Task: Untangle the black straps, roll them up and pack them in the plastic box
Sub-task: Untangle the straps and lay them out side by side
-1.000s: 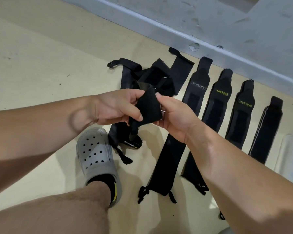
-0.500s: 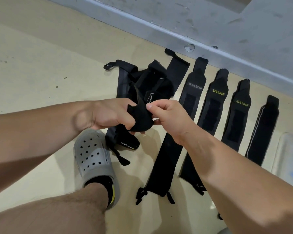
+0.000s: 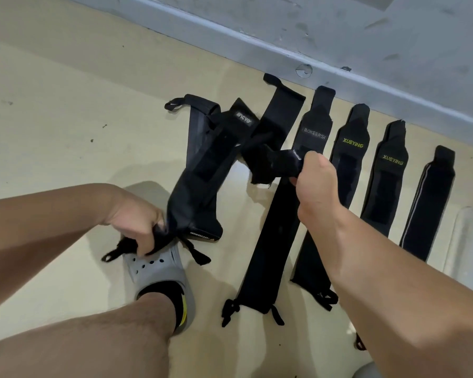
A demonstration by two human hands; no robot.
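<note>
A tangle of black straps point(image 3: 216, 148) lies on the beige floor near the wall. My left hand point(image 3: 139, 227) grips the lower end of one strap of the tangle, down by my shoe. My right hand point(image 3: 314, 175) holds a crumpled black strap end point(image 3: 273, 165) up to the right of the tangle. Several black straps lie flat side by side: a plain long one point(image 3: 271, 241), one marked BOKEERSI point(image 3: 316, 124), two marked XUEYING point(image 3: 352, 137) point(image 3: 391, 165) and one with a grey stripe point(image 3: 432, 197). The clear plastic box point(image 3: 470, 241) shows at the right edge.
A grey wall base point(image 3: 339, 50) runs diagonally behind the straps. My grey perforated shoe point(image 3: 161, 276) and bare leg point(image 3: 93, 342) sit at the lower left, just under my left hand. A grey rounded object point(image 3: 366, 371) peeks in at the bottom edge.
My hands have moved apart: the left dropped down toward my shoe with one strap end, the right pulled another end rightward. The bundle held between them has stretched out.
</note>
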